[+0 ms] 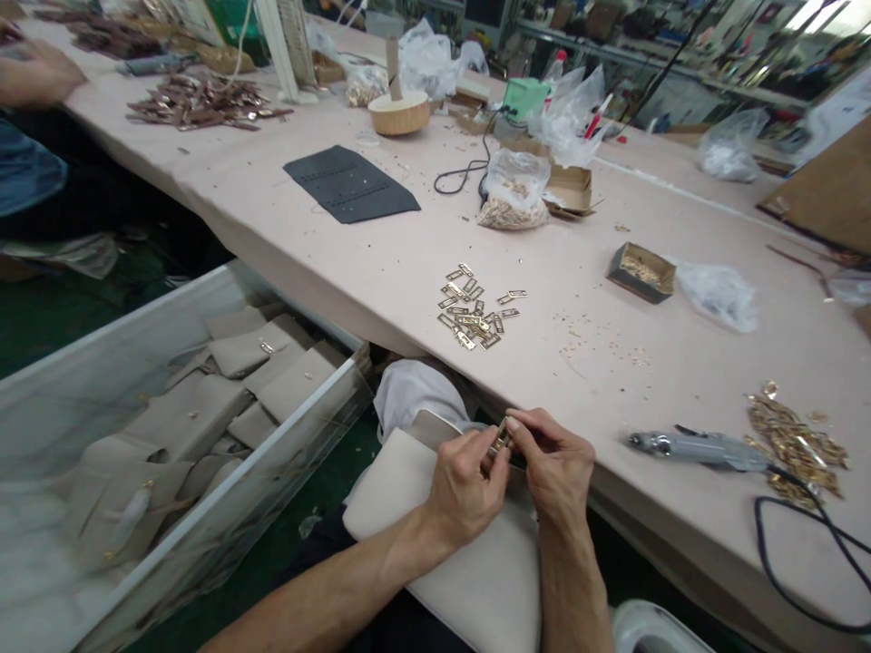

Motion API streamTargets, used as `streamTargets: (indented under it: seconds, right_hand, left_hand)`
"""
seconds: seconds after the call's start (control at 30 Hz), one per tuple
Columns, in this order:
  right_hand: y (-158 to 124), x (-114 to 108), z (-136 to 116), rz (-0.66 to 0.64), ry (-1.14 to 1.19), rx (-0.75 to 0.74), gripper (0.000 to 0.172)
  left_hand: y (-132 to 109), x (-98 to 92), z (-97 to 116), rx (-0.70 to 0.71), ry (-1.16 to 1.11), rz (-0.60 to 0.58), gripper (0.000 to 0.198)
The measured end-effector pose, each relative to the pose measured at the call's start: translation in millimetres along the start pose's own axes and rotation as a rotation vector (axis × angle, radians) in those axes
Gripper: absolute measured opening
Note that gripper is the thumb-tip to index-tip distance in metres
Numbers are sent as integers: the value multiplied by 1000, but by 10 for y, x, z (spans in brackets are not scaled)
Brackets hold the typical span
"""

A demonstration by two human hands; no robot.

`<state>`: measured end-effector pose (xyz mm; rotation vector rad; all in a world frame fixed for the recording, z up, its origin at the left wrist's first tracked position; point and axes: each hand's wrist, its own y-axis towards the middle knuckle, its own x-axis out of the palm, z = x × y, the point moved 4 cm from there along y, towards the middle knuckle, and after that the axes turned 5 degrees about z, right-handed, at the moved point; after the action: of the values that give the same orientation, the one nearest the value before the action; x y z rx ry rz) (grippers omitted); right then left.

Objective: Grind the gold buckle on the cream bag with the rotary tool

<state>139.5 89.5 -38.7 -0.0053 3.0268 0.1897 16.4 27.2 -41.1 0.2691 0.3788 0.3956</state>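
Note:
My left hand [468, 485] and my right hand [558, 462] meet just below the table's front edge, fingertips pinched together on a small gold metal fitting [502, 437]. Under both hands lies a beige leather bag piece [476, 562] on my lap; the fitting sits at its upper edge. A pile of several gold rectangular fittings [473, 308] lies on the pale pink table [381, 263] a short way beyond my hands.
A grey electric screwdriver [700, 448] with a black cable lies right of my hands, beside a heap of gold chain parts [793, 444]. A clear bin [272, 435] of beige pieces stands at left. A small box [641, 272], bags, a dark leather panel [350, 184] and another person's hand [34, 68] sit farther off.

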Motion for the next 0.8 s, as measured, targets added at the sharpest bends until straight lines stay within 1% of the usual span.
streamTargets:
  seconds: [0.13,0.23,0.3,0.4,0.47,0.5,0.6,0.7,0.8]
  right_hand:
    - [-22,-21,-23,-4,-13,-24,10]
    - [-29,-31,-36,-6,-7,-37,9]
    - [-28,-32,-44,-4,5,-42,9]
    - [-26,-25,-60,-12,25,-44,10]
    - [-28,-22,-66,-27,44,-35,10]
    - [-29,-23,-67,-36,52,-31,11]
    - [-30,-43,-63,-80,66,-24,13]
    - [-28,-75,-61,-140,50,-37,16]
    - [-31,-109,-70,-153,16,-61,16]
  left_hand:
    - [-11,25,1,29,29,-18,21]
    - [-5,8,23,-4,18,-22,20]
    - [7,5,19,-100,-67,-64,19]
    - [23,33,-32,-357,-311,-157,23]
    - [34,56,-72,-513,-440,-181,25]
    - [41,66,-89,-566,-476,-181,25]
    - [68,83,-117,-637,-515,-169,23]
    - [88,87,-118,-651,-538,-160,23]
    - [101,80,-114,-659,-558,-156,23]
